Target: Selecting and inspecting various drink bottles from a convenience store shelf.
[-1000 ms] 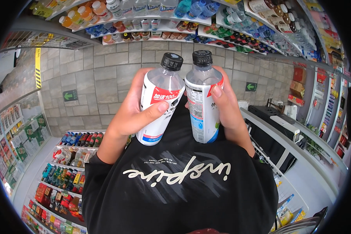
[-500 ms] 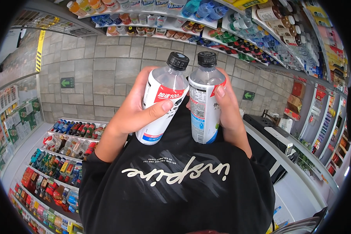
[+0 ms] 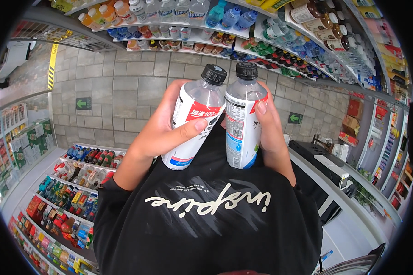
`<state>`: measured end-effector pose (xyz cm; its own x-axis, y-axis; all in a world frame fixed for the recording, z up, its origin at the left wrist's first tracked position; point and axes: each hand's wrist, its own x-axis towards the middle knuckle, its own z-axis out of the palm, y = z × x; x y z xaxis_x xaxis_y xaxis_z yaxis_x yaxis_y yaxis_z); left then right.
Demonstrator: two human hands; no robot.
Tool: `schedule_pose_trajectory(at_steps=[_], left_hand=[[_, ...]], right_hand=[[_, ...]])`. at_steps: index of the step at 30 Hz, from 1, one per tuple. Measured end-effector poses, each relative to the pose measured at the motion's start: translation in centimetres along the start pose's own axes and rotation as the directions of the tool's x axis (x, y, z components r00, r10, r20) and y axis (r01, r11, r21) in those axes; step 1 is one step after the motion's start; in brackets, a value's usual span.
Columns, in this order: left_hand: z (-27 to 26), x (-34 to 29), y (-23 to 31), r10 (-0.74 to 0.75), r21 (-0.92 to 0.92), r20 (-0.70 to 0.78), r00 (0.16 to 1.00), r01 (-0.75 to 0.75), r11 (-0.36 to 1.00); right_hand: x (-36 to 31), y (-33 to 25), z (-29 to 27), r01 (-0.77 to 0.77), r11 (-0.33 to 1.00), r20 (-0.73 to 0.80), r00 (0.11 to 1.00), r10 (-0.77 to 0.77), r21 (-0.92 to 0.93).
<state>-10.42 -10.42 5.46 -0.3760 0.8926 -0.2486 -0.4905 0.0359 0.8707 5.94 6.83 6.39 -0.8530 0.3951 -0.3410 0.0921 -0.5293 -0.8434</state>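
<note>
Two capped drink bottles are held up side by side in front of my black printed shirt [image 3: 206,247]. My left hand [image 3: 163,126] wraps round the left bottle [image 3: 190,133], thumb across its white, red and blue label. This bottle leans a little to the right at the top. Round the right bottle [image 3: 237,133] my right hand [image 3: 271,121] is closed, with the thumb near the red patch of its label. It stands nearly upright, and small print and a square code face me. Both have black caps and clear necks; the upper parts nearly touch.
Shelves of bottled drinks [image 3: 183,34] curve along the far side. More stocked shelves [image 3: 73,197] are at the lower left. A black and white machine [image 3: 319,160] is on the counter at the right. Grey floor tiles [image 3: 124,96] carry green arrow signs [image 3: 83,103].
Both bottles have shifted slightly right and moved closer together at the top. The surroundings have shifted a little in view. Both hands keep their hold.
</note>
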Motion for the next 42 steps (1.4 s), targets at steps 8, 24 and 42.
schedule_pose_trajectory(at_steps=[8,24,42], left_hand=[[2.0,0.6,0.1,-0.007,0.048,-0.013,1.0,0.007,0.999],[0.6,2.9,-3.8,-0.144,-0.143,-0.052,0.988,0.135,0.98],[-7.3,2.2,-7.9,-0.081,-0.605,0.349,0.934,0.29,0.741]], right_hand=[[-0.3,-0.3,-1.4,0.014,0.997,-0.065,0.998,-0.019,-0.07],[1.8,0.3,-4.9,-0.13,0.979,-0.223,0.961,0.163,0.155],[2.5,2.8,-5.9,-0.118,0.917,-0.234,0.947,0.219,0.381]])
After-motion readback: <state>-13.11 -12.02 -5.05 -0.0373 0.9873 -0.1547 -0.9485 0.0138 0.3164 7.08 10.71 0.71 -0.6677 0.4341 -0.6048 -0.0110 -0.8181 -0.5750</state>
